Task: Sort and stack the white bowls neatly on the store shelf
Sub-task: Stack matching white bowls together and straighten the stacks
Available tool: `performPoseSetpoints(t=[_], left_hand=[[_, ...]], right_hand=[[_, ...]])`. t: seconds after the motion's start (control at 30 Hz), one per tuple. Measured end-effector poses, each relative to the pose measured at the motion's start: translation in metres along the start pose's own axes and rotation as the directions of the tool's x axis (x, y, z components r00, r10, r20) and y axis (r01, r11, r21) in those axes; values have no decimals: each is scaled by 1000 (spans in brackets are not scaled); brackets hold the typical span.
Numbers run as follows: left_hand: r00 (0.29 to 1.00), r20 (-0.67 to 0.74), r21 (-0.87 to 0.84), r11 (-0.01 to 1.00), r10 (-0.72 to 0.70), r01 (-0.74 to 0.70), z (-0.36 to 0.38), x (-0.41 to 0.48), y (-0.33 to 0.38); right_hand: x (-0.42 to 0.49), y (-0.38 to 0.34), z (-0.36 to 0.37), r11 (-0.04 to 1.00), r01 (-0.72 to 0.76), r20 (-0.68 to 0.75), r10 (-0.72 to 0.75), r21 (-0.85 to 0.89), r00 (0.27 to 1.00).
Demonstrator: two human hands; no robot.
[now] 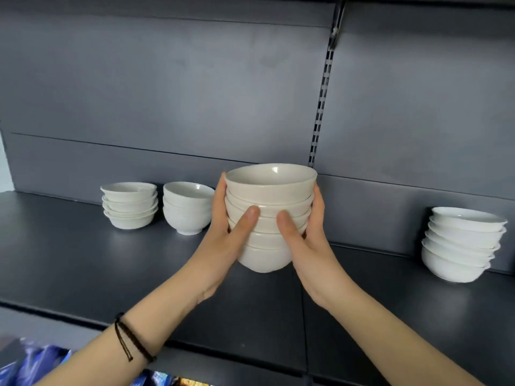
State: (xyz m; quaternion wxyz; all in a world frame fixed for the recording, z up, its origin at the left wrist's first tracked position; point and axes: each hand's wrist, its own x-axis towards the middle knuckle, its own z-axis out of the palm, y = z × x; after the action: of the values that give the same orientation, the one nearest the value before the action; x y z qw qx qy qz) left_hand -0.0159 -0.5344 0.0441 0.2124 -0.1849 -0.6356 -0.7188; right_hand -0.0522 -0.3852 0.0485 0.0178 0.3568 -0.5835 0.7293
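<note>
Nearest, a dark cord bracelet (131, 341) circles the left wrist. Ahead of it, the left hand (228, 227) and right hand (303, 235) press in from opposite sides of a stack (269, 215) of white bowls, thumbs across its front, fingers wrapped round the back. The stack looks to sit on the dark shelf (83, 260), or just above it; its foot is partly hidden, so I cannot tell which.

Left of the grip and farther back stand a deep pile (187, 208) and, beyond it, a shallow pile (129, 204). Well to the right stands a wider pile (462, 243), its bowls leaning unevenly.

The risk, as I judge it: the grip squeezes only the middle bowls, so a tilt or quick slide could let the top bowl shift or the lowest drop out. Pushing the stack leftward carelessly could knock the deep pile.
</note>
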Motion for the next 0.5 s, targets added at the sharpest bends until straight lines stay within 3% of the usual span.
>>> performPoseSetpoints(t=[0.5], left_hand=[[973, -226, 199, 980, 50, -5, -245, -88, 82]], right_hand=[[36, 70, 267, 991, -87, 177, 69, 98, 982]])
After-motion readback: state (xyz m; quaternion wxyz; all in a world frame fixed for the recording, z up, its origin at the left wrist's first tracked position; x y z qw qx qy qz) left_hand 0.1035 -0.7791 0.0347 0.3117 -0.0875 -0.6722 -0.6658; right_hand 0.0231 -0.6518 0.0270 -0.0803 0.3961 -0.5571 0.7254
